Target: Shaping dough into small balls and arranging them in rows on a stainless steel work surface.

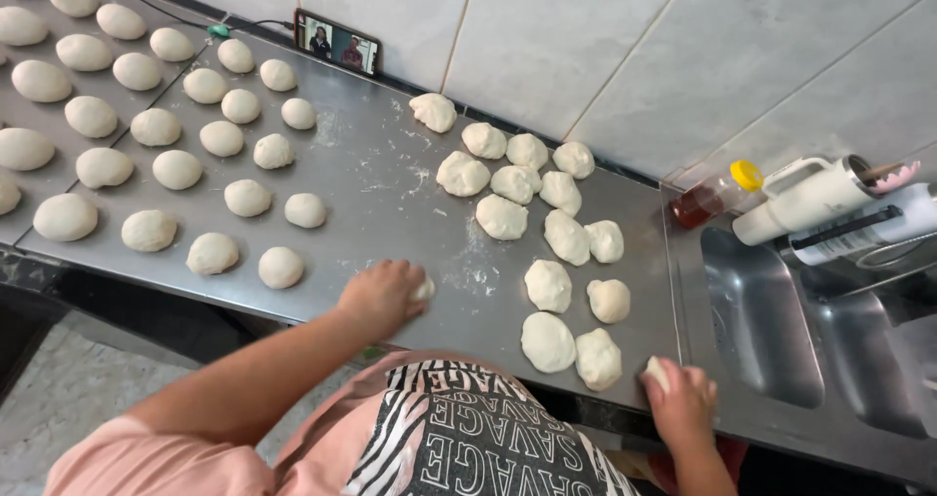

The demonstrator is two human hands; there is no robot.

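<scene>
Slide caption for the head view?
Each hand, left hand and right hand, cups a dough piece on the floured steel counter.

Left hand (379,299) and right hand (680,398) each cupping a dough piece (424,288) on the steel counter (390,203).

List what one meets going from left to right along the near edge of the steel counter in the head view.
Smooth round dough balls → left hand cupped over a dough piece → rough dough lumps → right hand on another dough piece → steel sink.
</scene>
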